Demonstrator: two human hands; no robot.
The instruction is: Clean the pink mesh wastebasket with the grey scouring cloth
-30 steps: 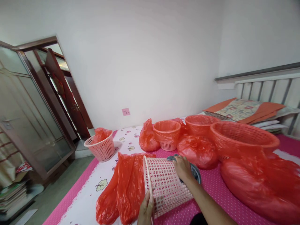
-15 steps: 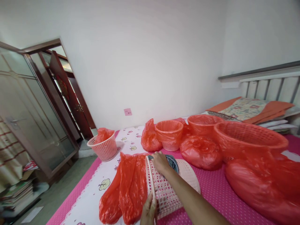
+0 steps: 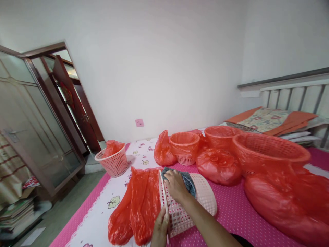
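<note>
Left hand (image 3: 160, 224): I pinch my basket's (image 3: 207, 197) rim
Right hand (image 3: 176, 187): fingers together, pressing cloth (image 3: 190, 183)
Beyond my basket: three bagged baskets (image 3: 186, 160) (image 3: 222, 137) (image 3: 272, 151); mine unbagged

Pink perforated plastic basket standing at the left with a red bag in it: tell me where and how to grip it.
Best pinch the near rim of the pink perforated plastic basket, coming from above on the near side. It stands upright, its wall widens toward that rim, and the crumpled red plastic bag rises behind it, so the near edge looks easiest to grip.
</note>
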